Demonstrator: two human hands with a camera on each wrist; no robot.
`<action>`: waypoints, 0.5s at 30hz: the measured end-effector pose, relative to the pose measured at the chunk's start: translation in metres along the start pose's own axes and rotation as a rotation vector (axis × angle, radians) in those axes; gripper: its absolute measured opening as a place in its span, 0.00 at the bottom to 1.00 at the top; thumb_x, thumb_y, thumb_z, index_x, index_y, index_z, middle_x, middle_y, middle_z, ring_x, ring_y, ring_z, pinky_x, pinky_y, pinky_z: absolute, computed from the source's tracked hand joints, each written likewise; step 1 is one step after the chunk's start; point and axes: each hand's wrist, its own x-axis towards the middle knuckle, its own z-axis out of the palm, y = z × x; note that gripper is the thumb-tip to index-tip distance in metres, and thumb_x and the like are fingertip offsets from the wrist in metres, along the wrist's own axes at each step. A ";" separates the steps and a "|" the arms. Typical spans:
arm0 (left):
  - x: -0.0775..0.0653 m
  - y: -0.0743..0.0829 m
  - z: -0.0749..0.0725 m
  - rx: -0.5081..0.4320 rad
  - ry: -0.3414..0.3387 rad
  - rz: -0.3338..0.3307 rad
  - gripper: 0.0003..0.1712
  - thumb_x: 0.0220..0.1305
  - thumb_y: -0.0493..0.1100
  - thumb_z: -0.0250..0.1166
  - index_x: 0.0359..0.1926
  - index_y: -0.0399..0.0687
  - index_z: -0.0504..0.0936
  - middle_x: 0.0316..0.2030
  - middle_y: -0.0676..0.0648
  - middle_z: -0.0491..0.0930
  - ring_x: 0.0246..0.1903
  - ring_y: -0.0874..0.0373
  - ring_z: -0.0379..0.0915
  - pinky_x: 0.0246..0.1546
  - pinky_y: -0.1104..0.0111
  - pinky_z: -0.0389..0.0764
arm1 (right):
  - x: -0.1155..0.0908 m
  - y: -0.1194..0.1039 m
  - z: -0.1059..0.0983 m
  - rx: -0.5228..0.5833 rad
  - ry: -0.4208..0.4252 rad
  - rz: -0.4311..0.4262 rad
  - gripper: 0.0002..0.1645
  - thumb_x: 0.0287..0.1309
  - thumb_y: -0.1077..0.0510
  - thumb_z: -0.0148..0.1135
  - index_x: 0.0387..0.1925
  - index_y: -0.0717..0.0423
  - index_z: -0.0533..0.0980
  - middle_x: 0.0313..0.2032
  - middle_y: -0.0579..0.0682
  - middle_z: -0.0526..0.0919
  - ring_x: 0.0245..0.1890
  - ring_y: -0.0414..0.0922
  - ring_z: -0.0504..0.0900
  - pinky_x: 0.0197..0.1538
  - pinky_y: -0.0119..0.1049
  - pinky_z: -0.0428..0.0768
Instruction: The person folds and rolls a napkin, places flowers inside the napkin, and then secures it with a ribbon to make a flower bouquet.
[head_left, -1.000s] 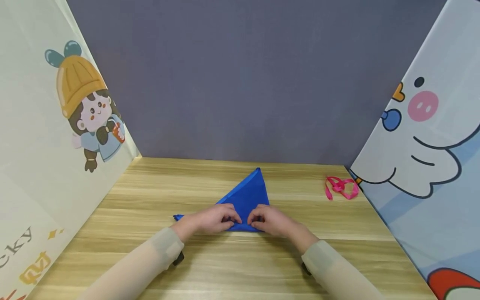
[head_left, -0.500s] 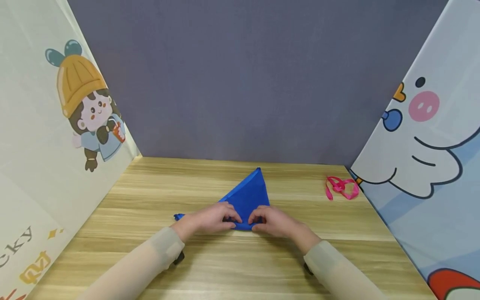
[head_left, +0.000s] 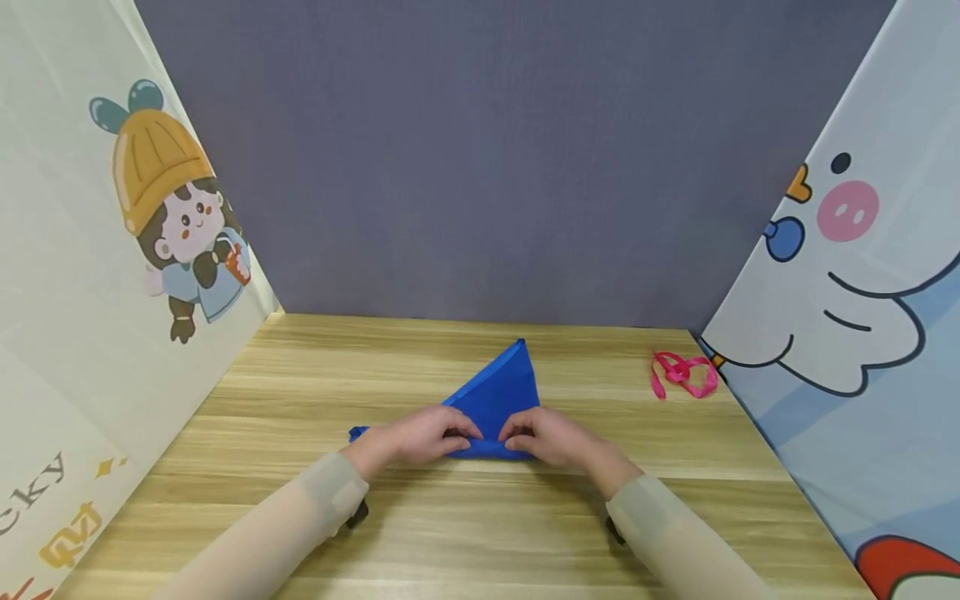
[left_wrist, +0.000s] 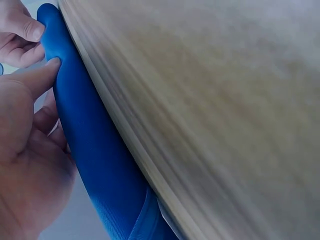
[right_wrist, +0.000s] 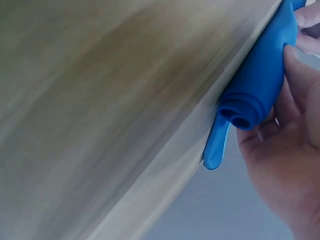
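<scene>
A blue cloth point(head_left: 495, 400) lies on the table, its near edge wound into a roll and its far part tapering to a flat corner. With thumb and fingers, my left hand point(head_left: 427, 435) pinches the left side of the roll. My right hand point(head_left: 551, 435) grips it a short way to the right. The left wrist view shows the smooth, thick roll point(left_wrist: 95, 135) beside the thumb. In the right wrist view, the coiled end of the roll point(right_wrist: 260, 80) shows two hollows, and a flat blue flap point(right_wrist: 216, 145) sticks out below it. My left forearm partly hides the cloth's left tip.
A pink ribbon point(head_left: 677, 374) lies loosely looped at the back right of the wooden table point(head_left: 480, 533). A grey panel point(head_left: 480, 167) stands behind the table. Printed cartoon panels line the left and right sides.
The near edge of the cloth has been rolled away from me into a thicker roll. The flat part has become shorter, and both hands have stayed close together on it.
</scene>
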 end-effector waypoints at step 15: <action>0.001 0.006 -0.003 0.008 -0.011 -0.002 0.15 0.82 0.38 0.64 0.63 0.51 0.88 0.52 0.50 0.80 0.44 0.64 0.73 0.50 0.70 0.79 | 0.005 0.002 0.001 -0.094 0.038 -0.018 0.06 0.76 0.56 0.69 0.44 0.48 0.91 0.40 0.41 0.83 0.42 0.37 0.75 0.51 0.36 0.78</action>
